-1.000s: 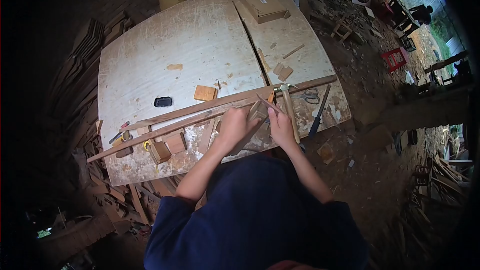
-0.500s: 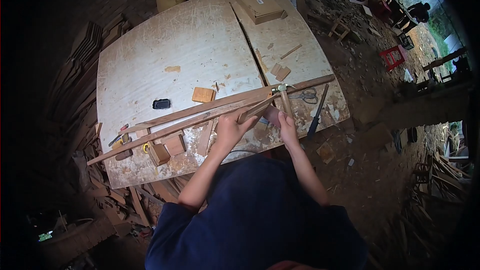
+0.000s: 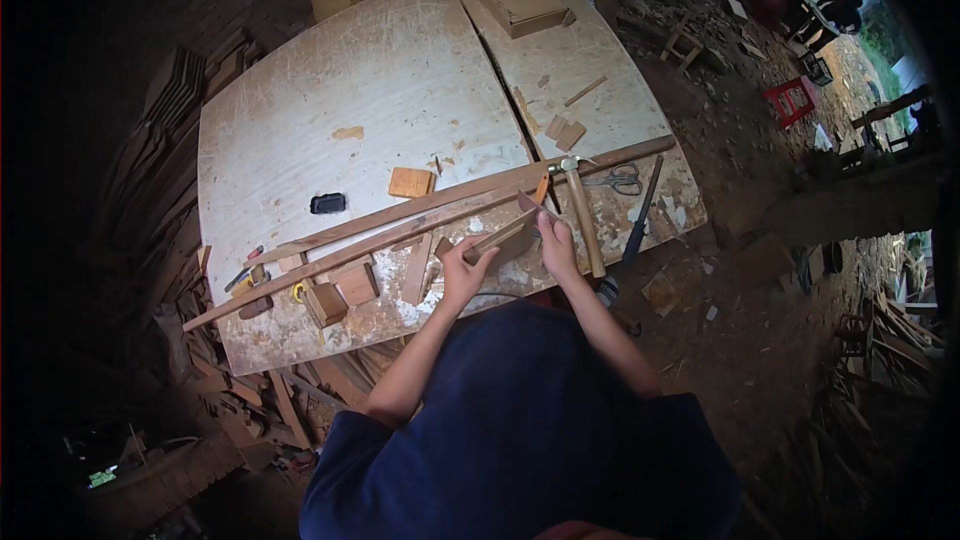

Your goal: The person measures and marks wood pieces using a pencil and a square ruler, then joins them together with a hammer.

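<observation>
Both of my hands hold one small wooden piece (image 3: 503, 236) just above the near edge of the worn workbench (image 3: 380, 100). My left hand (image 3: 465, 270) grips its left end and my right hand (image 3: 555, 243) grips its right end. The piece is a short flat strip, tilted up to the right. A hammer (image 3: 582, 210) with a wooden handle lies on the bench right beside my right hand. Two long wooden strips (image 3: 420, 220) run diagonally across the bench just beyond my hands.
Scissors (image 3: 622, 178) and a dark file (image 3: 640, 212) lie right of the hammer. Small wood blocks (image 3: 340, 292), a black object (image 3: 327, 203) and a flat box (image 3: 520, 2) rest on the bench. Scrap wood lies on the dirt floor. A person stands far right by a red stool (image 3: 790, 100).
My hands pulled the wooden piece back from the long strips toward the bench's near edge. The piece turned from a block end-on to a flat tilted strip held at both ends.
</observation>
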